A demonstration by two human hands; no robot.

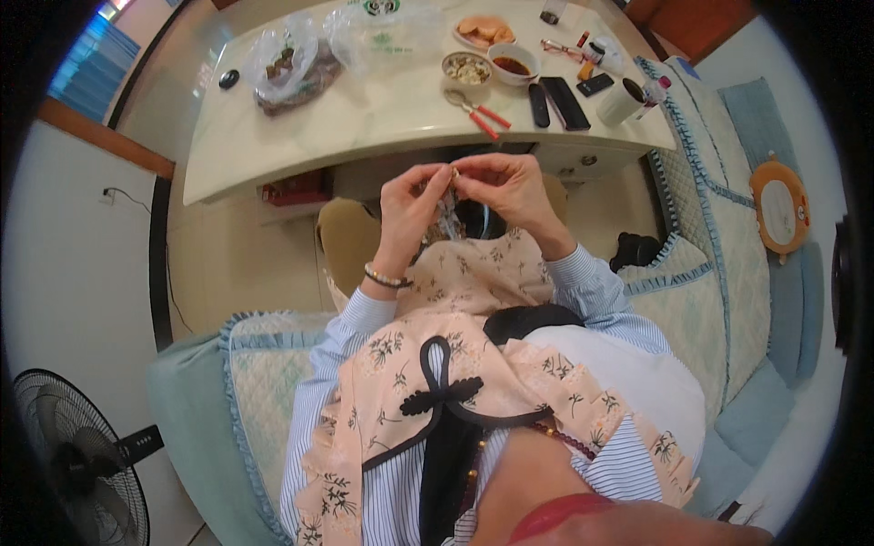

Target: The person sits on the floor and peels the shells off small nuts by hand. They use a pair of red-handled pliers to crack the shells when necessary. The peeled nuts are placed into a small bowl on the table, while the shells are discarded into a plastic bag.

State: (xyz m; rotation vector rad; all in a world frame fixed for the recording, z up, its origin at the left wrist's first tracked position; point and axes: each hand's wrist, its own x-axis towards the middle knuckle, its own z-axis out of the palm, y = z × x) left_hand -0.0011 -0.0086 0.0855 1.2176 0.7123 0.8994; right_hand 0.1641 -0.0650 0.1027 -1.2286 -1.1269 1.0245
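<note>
My left hand (411, 205) and my right hand (511, 185) meet fingertip to fingertip in front of the table edge. Pinched between them is a small pale piece (455, 173), too small and covered to name for certain. Under the hands, between my knees, is a dark bin (476, 217) lined with a clear plastic bag; its contents are mostly hidden. On the table (392, 116) beyond lies a nutcracker-like tool (483, 117) with red handles. Behind it stands a bowl of pale pieces (466, 69), beside a white bowl (513, 63) of dark reddish sauce or liquid.
Clear plastic bags (285, 54) with brown contents lie at the table's left, near a small black round object (229, 79). A plate of orange-brown food (484, 31) sits farther back. To the right are a black case (565, 102), eyeglasses (563, 49) and a cup (620, 102).
</note>
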